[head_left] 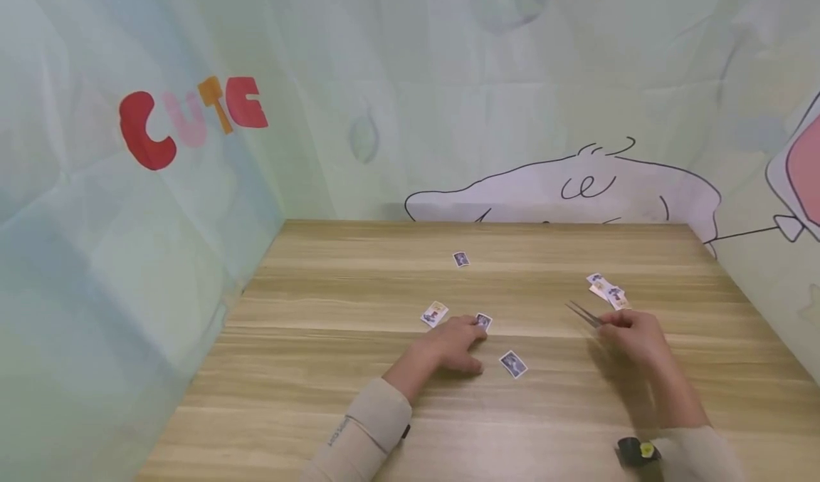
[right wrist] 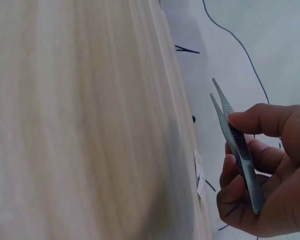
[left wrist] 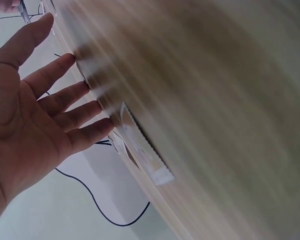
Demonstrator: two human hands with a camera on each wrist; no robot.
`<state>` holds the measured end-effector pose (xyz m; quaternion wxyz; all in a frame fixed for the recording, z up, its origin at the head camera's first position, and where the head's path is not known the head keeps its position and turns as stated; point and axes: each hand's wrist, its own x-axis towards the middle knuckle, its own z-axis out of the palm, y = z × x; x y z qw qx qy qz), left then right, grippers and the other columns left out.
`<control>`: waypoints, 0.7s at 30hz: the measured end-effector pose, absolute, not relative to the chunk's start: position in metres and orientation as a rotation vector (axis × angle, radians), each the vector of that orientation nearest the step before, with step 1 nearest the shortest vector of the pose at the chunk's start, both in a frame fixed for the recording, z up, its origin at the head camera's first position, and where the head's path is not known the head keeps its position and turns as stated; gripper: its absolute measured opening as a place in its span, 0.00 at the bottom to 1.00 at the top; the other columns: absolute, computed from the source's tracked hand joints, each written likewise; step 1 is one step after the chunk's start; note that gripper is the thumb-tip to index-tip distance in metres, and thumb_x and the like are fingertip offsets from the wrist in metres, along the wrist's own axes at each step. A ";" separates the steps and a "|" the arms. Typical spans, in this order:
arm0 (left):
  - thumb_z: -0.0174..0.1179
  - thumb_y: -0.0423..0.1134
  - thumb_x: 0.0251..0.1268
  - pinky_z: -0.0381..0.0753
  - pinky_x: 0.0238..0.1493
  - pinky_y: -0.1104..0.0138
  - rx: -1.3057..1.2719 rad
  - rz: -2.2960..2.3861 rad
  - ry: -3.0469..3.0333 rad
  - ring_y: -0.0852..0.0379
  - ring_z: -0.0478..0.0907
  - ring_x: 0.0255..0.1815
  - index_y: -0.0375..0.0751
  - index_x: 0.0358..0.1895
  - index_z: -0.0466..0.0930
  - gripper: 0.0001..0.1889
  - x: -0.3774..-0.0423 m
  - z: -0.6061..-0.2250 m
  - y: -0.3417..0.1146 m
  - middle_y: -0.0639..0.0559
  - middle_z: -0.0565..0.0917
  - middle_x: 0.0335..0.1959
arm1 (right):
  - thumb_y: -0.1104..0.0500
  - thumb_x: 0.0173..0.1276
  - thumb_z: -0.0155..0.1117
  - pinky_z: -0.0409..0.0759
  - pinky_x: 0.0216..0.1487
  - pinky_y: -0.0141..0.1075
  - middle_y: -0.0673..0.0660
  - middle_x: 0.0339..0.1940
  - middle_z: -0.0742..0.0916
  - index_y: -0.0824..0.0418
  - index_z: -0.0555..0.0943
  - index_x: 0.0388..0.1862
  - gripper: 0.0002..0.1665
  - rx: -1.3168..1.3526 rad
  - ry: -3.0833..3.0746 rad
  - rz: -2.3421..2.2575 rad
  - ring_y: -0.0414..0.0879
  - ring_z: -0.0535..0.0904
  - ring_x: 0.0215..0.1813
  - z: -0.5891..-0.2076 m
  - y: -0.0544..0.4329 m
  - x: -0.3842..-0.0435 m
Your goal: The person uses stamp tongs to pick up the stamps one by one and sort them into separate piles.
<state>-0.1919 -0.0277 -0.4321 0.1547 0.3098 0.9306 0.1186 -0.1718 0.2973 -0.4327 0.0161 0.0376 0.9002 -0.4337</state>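
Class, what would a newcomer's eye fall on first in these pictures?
Probably the colourful word CUTE on the left wall. Then the metal tweezers in the right hand, near a cluster of small cards. On the table, left of these, the left hand partly covers another card.

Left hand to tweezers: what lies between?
In the head view, a small card at the left hand, then bare tabletop up to the tweezers.
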 end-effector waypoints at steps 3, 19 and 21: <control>0.66 0.49 0.51 0.59 0.64 0.62 0.884 0.339 2.670 0.51 0.59 0.67 0.46 0.60 0.73 0.30 -0.192 -0.431 -0.028 0.46 0.64 0.67 | 0.64 0.59 0.63 0.72 0.32 0.34 0.62 0.35 0.83 0.77 0.78 0.43 0.17 0.089 2.814 -1.326 0.45 0.73 0.34 -0.431 0.291 -0.175; 0.66 0.51 0.51 0.62 0.63 0.62 0.930 0.284 2.698 0.50 0.62 0.64 0.46 0.59 0.74 0.30 -0.188 -0.429 -0.031 0.46 0.67 0.64 | 0.67 0.56 0.65 0.72 0.34 0.36 0.58 0.30 0.84 0.74 0.80 0.39 0.13 -0.128 2.792 -1.342 0.45 0.74 0.32 -0.446 0.261 -0.190; 0.66 0.52 0.51 0.62 0.63 0.61 0.940 0.264 2.707 0.50 0.63 0.63 0.47 0.59 0.74 0.30 -0.188 -0.429 -0.032 0.46 0.68 0.63 | 0.66 0.56 0.65 0.73 0.34 0.36 0.57 0.31 0.84 0.74 0.80 0.39 0.13 -0.144 2.787 -1.330 0.45 0.74 0.32 -0.446 0.257 -0.192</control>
